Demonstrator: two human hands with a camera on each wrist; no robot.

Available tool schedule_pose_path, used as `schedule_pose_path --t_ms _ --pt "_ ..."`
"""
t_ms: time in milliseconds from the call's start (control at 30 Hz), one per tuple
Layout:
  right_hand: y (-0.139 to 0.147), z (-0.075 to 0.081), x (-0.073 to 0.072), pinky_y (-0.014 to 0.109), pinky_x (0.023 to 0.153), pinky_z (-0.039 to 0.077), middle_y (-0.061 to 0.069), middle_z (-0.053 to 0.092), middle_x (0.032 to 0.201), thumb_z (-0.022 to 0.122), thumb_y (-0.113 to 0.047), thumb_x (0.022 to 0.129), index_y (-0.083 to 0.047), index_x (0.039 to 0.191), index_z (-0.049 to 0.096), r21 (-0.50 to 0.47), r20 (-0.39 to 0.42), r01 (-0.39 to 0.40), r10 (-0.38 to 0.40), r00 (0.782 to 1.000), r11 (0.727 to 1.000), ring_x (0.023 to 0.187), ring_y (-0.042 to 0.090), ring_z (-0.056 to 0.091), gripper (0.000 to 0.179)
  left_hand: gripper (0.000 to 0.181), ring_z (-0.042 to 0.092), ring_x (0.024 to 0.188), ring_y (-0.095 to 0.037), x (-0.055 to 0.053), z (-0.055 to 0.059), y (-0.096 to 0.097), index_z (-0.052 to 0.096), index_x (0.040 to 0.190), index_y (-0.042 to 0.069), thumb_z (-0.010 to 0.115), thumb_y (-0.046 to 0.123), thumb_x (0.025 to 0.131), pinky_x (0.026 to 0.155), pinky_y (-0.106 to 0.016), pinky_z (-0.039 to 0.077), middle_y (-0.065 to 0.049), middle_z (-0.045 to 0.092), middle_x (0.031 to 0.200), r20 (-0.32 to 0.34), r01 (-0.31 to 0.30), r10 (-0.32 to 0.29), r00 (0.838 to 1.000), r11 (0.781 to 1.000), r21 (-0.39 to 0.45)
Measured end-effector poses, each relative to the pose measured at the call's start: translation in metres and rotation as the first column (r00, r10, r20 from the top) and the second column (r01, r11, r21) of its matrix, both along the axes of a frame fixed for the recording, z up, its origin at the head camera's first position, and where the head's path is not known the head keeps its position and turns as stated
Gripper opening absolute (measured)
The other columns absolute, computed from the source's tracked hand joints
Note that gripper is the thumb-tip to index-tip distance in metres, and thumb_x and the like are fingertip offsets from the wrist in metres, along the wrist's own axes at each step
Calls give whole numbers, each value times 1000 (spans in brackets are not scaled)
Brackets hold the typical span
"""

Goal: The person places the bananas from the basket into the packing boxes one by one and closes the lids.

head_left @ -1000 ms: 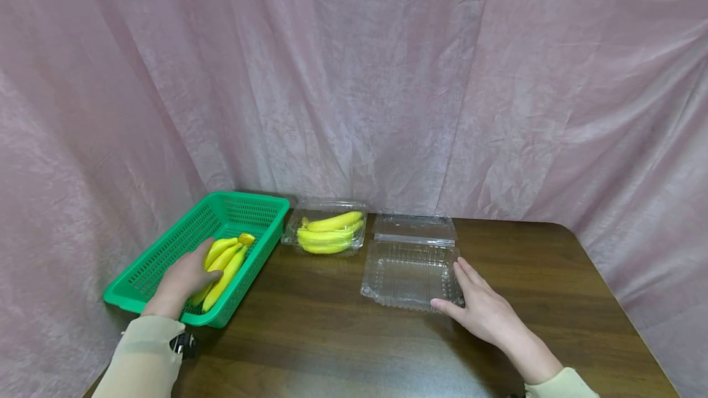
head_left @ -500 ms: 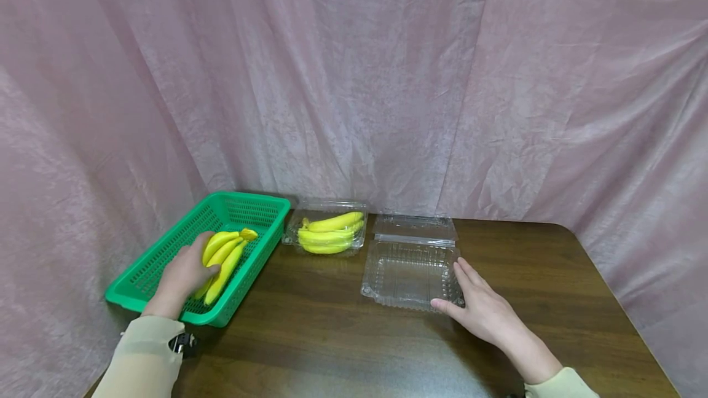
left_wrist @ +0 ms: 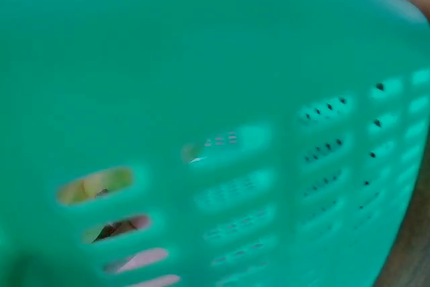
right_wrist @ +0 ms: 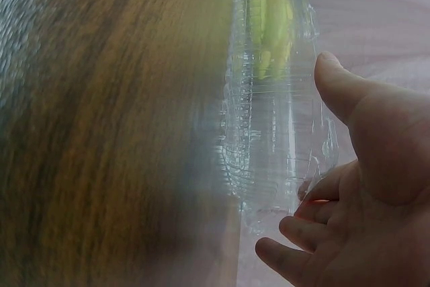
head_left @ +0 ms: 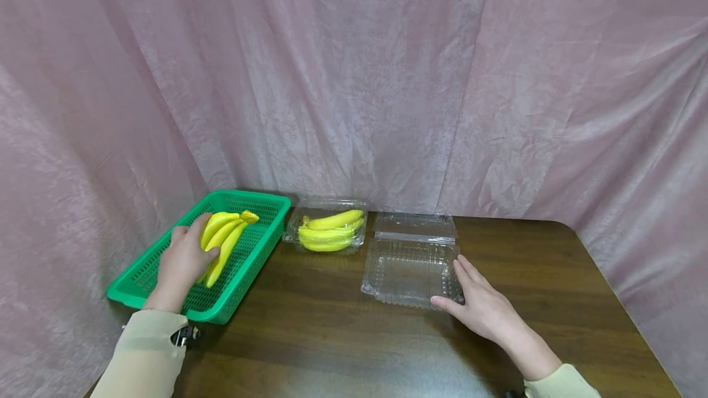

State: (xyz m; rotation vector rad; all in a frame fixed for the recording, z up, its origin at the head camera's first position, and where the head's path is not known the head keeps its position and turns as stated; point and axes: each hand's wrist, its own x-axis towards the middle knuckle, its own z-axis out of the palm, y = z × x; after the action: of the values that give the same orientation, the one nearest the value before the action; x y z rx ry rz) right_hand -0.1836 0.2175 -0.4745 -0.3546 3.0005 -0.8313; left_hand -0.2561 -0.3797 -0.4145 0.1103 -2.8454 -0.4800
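My left hand (head_left: pixel 179 260) grips a bunch of yellow bananas (head_left: pixel 221 241) by its lower end, raised inside the green basket (head_left: pixel 253 266). In the left wrist view the basket wall (left_wrist: pixel 175 65) hides most of that hand; yellow and skin show through its slots. My right hand (head_left: pixel 487 309), fingers straight, lies along the right side of a clear plastic clamshell box (head_left: pixel 409 275) whose lid (head_left: pixel 415 226) is folded back. The right wrist view has the thumb and fingers of my right hand (right_wrist: pixel 363 159) spread around the corner of the clear box (right_wrist: pixel 262 139).
Between basket and open box stands a second clear clamshell box (head_left: pixel 332 204) with bananas (head_left: pixel 326 238) inside. All of it sits on a brown wooden table (head_left: pixel 332 349). A pink curtain (head_left: pixel 354 78) hangs behind the table and along its sides.
The left hand has lifted the banana bunch up and slightly away from me within the basket. The right hand stays at the open box.
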Motion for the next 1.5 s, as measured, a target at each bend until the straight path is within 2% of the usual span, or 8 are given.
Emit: schedule_pose_path --t_ms 233,433,767,967,1300,1500 --pt "0 0 -1 75 116 38 28 20 179 69 -69 101 10 169 26 8 -6 -1 1 1000 1000 159 53 31 113 88 60 105 -60 3 11 9 27 175 12 77 22 104 68 -63 51 -46 39 145 -9 3 -3 1000 1000 -7" --pt "0 0 0 75 117 37 28 20 179 70 -68 101 10 169 27 1 -6 0 0 1000 1000 159 53 31 112 88 63 97 -56 5 22 21 28 175 13 78 23 103 60 -55 50 -45 43 144 -66 34 -36 997 999 -24" --pt "-1 0 1 75 118 35 27 19 179 69 -69 101 10 170 26 -10 -10 4 -4 1000 1000 160 53 29 113 84 65 91 -50 6 38 48 33 174 15 77 22 102 56 -49 48 -41 47 143 -146 64 -66 987 998 -22" --pt "-2 -1 1 75 119 34 27 18 180 69 -68 102 9 170 25 -13 -7 5 -6 1000 1000 160 53 28 112 83 66 86 -49 9 42 62 36 172 14 79 21 101 55 -50 49 -40 49 140 -183 80 -84 980 996 -28" --pt "-2 -1 1 75 119 33 26 18 180 69 -69 101 8 171 25 -14 -5 12 -12 1000 1000 161 52 27 113 83 66 87 -47 12 52 91 37 172 18 80 18 101 55 -50 50 -36 50 139 -234 116 -121 965 993 -34" --pt "-2 -2 1 74 119 34 26 19 180 70 -68 101 8 171 26 -14 -8 15 -15 1000 1000 161 51 27 112 81 66 86 -46 11 53 105 39 171 18 80 18 101 55 -52 50 -34 51 138 -258 141 -147 955 989 -41"
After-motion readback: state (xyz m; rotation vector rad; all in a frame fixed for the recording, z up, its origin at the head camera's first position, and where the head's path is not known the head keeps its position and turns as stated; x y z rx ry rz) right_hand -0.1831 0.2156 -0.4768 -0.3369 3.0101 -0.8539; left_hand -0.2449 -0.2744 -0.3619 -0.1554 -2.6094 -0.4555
